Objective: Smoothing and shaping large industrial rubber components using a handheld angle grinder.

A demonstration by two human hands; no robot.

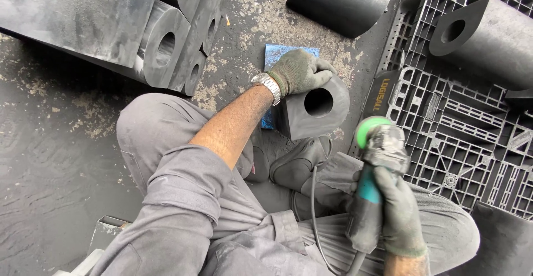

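My left hand [300, 70], in a grey-green work glove with a metal watch at the wrist, rests on top of a black rubber block [316, 108] with a round hole through it. The block stands on a blue pad [277, 54] on the dusty floor, just ahead of my shoe. My right hand [397, 212], also gloved, grips the body of an angle grinder [375, 159] with a teal handle and a green disc guard. The grinder hangs to the right of the block, apart from it, with its cable trailing over my lap.
Several more black rubber blocks with holes [166, 45] lie stacked at the upper left. A black cylinder [338, 1] lies at the top. A dark plastic pallet [466, 120] on the right carries another holed block [483, 34]. A metal box edge [105, 234] shows at the lower left.
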